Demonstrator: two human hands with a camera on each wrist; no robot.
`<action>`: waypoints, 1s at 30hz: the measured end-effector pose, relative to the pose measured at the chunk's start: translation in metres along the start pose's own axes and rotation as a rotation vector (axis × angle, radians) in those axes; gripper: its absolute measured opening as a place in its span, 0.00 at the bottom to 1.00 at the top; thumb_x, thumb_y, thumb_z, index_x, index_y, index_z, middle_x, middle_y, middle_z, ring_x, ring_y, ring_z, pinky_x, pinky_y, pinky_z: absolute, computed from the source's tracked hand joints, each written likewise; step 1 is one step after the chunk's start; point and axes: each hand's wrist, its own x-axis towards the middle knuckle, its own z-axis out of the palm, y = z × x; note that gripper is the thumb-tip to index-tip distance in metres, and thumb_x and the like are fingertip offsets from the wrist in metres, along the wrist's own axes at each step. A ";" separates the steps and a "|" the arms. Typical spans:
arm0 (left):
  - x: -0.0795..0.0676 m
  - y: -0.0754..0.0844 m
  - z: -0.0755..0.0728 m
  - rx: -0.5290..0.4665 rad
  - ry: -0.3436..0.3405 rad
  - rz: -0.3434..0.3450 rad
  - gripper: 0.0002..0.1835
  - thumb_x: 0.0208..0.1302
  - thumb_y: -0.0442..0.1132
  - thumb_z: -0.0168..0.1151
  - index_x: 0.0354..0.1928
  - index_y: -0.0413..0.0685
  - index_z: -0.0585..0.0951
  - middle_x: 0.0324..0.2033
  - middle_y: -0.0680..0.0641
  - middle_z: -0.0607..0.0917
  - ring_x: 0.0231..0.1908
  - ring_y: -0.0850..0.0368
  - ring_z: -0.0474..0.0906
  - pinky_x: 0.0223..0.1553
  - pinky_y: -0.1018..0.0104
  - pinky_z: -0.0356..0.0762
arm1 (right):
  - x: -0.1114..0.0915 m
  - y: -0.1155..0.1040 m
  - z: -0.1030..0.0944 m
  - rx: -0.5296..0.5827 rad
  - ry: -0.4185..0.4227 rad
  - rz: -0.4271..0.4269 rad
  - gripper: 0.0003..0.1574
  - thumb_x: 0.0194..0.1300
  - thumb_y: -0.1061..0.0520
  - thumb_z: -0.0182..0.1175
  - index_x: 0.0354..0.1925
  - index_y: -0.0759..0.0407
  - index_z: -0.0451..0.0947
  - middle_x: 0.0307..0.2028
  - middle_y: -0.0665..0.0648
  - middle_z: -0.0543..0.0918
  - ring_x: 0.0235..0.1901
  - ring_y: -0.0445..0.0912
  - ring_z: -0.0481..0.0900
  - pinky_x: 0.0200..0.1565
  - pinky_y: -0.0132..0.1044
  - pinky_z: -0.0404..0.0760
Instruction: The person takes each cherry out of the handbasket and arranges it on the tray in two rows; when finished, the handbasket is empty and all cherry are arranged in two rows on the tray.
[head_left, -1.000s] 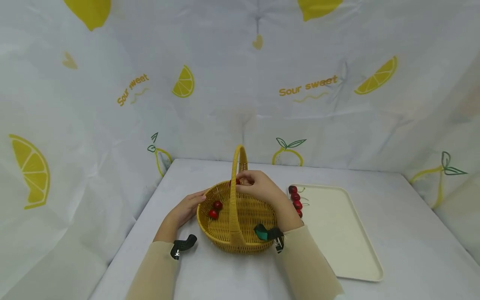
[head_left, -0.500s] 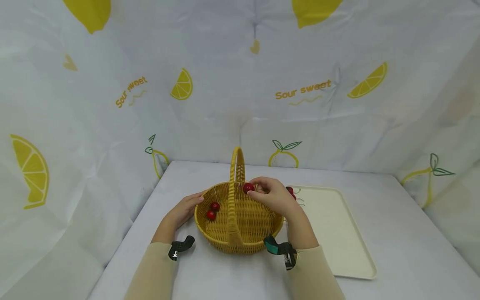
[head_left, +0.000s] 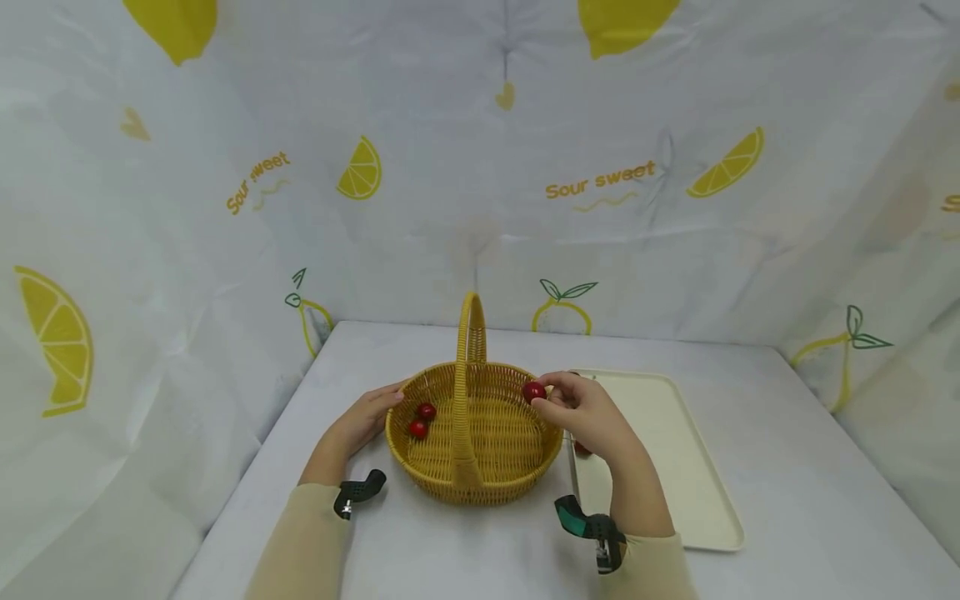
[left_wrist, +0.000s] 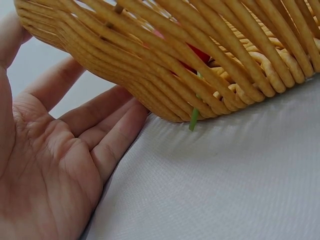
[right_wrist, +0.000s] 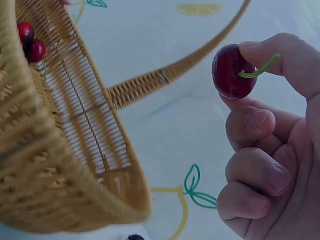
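Observation:
My right hand (head_left: 594, 418) pinches a dark red cherry (head_left: 533, 392) between thumb and forefinger, close over the right rim of the basket. In the right wrist view the cherry (right_wrist: 231, 74) has a green stem, and the other fingers are curled below it. My left hand (head_left: 362, 423) rests against the left side of the yellow wicker basket (head_left: 502, 437). Its fingers reach along the woven wall in the left wrist view. Two red cherries, one at the back (head_left: 427, 411) and one nearer (head_left: 418, 429), lie in the basket's left part.
A cream tray (head_left: 667, 475) lies to the right of the basket, partly behind my right hand and forearm. One cherry (head_left: 582, 448) shows on its left edge. The basket's tall arched handle (head_left: 463, 392) rises over the middle. A lemon-print cloth (head_left: 420, 267) hangs behind the table.
My right hand has moved right with the cherry, from behind the basket's handle to the right rim. The left hand stays at the basket. The view has shifted slightly.

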 end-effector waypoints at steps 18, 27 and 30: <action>-0.001 0.002 0.001 0.014 0.034 -0.027 0.31 0.77 0.48 0.55 0.75 0.39 0.68 0.73 0.41 0.69 0.75 0.46 0.61 0.73 0.52 0.57 | -0.042 0.038 -0.034 -0.133 0.110 0.066 0.19 0.69 0.55 0.68 0.53 0.63 0.79 0.31 0.54 0.73 0.26 0.43 0.68 0.27 0.34 0.66; -0.001 0.003 0.001 0.016 0.043 -0.031 0.31 0.76 0.49 0.56 0.75 0.41 0.69 0.73 0.42 0.70 0.74 0.47 0.62 0.73 0.52 0.57 | -0.055 0.057 -0.032 -0.151 0.101 0.150 0.21 0.67 0.50 0.70 0.50 0.62 0.79 0.30 0.53 0.72 0.28 0.43 0.68 0.28 0.35 0.68; -0.001 0.003 0.001 0.017 0.035 -0.027 0.32 0.76 0.49 0.56 0.75 0.40 0.68 0.73 0.42 0.70 0.74 0.46 0.62 0.73 0.52 0.57 | -0.055 0.065 -0.029 -0.158 0.092 0.161 0.21 0.66 0.51 0.71 0.49 0.63 0.79 0.28 0.52 0.73 0.29 0.44 0.70 0.29 0.34 0.69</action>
